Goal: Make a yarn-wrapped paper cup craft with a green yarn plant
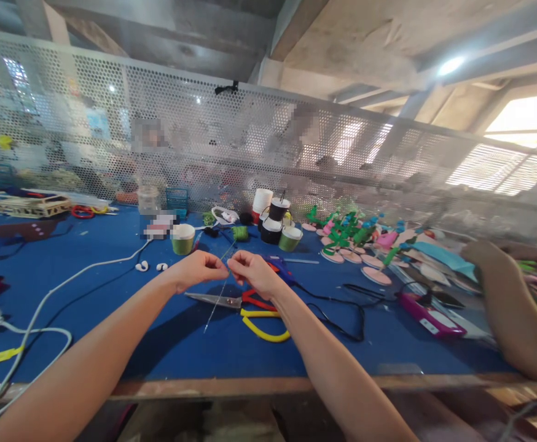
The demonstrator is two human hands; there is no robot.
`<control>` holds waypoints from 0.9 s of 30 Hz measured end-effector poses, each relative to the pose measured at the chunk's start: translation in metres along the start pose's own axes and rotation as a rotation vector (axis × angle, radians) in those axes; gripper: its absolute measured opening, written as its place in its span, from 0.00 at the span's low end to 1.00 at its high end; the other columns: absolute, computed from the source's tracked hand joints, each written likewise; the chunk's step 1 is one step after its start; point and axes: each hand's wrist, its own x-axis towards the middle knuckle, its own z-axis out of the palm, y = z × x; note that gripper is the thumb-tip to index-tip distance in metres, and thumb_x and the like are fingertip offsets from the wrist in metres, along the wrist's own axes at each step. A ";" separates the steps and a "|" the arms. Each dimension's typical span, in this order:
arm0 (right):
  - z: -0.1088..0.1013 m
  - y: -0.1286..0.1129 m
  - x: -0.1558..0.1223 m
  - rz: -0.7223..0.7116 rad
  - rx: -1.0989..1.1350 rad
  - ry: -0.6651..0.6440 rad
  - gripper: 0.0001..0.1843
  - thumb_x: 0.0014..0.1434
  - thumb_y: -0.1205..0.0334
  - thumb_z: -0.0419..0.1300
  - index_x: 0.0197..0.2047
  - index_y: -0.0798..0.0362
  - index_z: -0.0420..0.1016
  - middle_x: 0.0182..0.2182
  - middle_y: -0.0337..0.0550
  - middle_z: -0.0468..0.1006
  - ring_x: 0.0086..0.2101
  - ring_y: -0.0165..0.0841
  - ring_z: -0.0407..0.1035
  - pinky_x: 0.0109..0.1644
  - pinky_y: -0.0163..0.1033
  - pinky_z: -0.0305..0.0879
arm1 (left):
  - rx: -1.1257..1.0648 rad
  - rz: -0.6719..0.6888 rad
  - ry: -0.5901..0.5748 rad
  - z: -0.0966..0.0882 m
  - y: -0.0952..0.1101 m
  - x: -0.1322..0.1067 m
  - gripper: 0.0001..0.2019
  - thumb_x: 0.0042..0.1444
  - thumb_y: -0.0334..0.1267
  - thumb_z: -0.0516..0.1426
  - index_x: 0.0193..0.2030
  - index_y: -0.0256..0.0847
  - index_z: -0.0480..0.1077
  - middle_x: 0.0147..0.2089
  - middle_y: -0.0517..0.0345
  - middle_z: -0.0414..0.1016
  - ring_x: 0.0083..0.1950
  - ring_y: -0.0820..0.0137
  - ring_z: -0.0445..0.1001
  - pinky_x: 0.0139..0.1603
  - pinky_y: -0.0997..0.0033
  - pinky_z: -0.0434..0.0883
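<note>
Thin strand (209, 321) is mid-bench, strung at a slant btwn the person's two hands, upper end twd the green yarn bundle (239, 233), lower end hanging in front of the scissors (229, 301). L hand (203, 270) & R hand (254, 273) nearly meet; thumb + fingertips of each pinched tog. on the strand approx. midway, other fingers curled in. Thread or fine wire? Can't tell. Shd be v. light, easy to kink or tangle, prob. a bit slippery given the shine; best held w/ a fingertip pinch close to the working spot, not by the loose end. Scissors lie under it: long metal blades, smooth handles, one red, one yellow & looped, partly behind R forearm. Yarn bundle looks soft, fuzzy. Round abt: green-and-white cup (183, 242) w/ tapered wall, black cups (271, 231), white earbuds (142, 266), smooth & rounded. To R, craft plants (342, 236), green on flat pink discs, then glossy purple device (432, 316) & a co-worker's arm (503, 294). All on matte blue tabletop (171, 362) w/ woody front edge; perforated metal panel (204, 147) behind, full of small round holes.
</note>
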 end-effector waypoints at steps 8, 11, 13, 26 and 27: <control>0.001 0.001 0.000 -0.030 -0.104 0.046 0.18 0.41 0.49 0.60 0.21 0.54 0.60 0.12 0.28 0.60 0.15 0.22 0.54 0.20 0.31 0.51 | 0.073 0.036 0.041 0.000 0.001 0.000 0.10 0.39 0.41 0.57 0.23 0.34 0.67 0.20 0.66 0.62 0.24 0.78 0.55 0.26 0.77 0.54; 0.002 0.002 0.000 -0.045 -0.167 0.085 0.18 0.42 0.49 0.60 0.20 0.54 0.59 0.11 0.28 0.59 0.15 0.22 0.53 0.19 0.31 0.50 | 0.097 0.052 0.099 0.005 0.001 0.000 0.10 0.37 0.41 0.57 0.20 0.34 0.66 0.18 0.67 0.60 0.23 0.78 0.55 0.25 0.77 0.53; 0.004 0.002 0.000 -0.051 -0.195 0.116 0.18 0.41 0.50 0.61 0.19 0.54 0.59 0.10 0.28 0.58 0.14 0.22 0.52 0.19 0.31 0.48 | 0.106 0.062 0.150 0.007 0.001 0.000 0.11 0.36 0.41 0.58 0.18 0.35 0.65 0.16 0.68 0.58 0.22 0.78 0.55 0.24 0.76 0.53; -0.001 -0.004 -0.003 0.049 0.155 -0.016 0.18 0.37 0.52 0.64 0.21 0.55 0.61 0.15 0.29 0.63 0.15 0.20 0.55 0.20 0.29 0.50 | -0.074 0.005 0.028 0.006 0.002 -0.001 0.11 0.37 0.42 0.58 0.21 0.34 0.66 0.19 0.66 0.60 0.21 0.80 0.51 0.21 0.78 0.50; 0.000 -0.003 -0.002 0.043 0.143 0.003 0.19 0.37 0.52 0.64 0.21 0.54 0.60 0.14 0.28 0.62 0.15 0.20 0.54 0.20 0.30 0.49 | -0.064 0.009 0.024 0.006 0.002 -0.001 0.11 0.37 0.42 0.58 0.21 0.34 0.67 0.19 0.66 0.60 0.21 0.80 0.52 0.22 0.78 0.50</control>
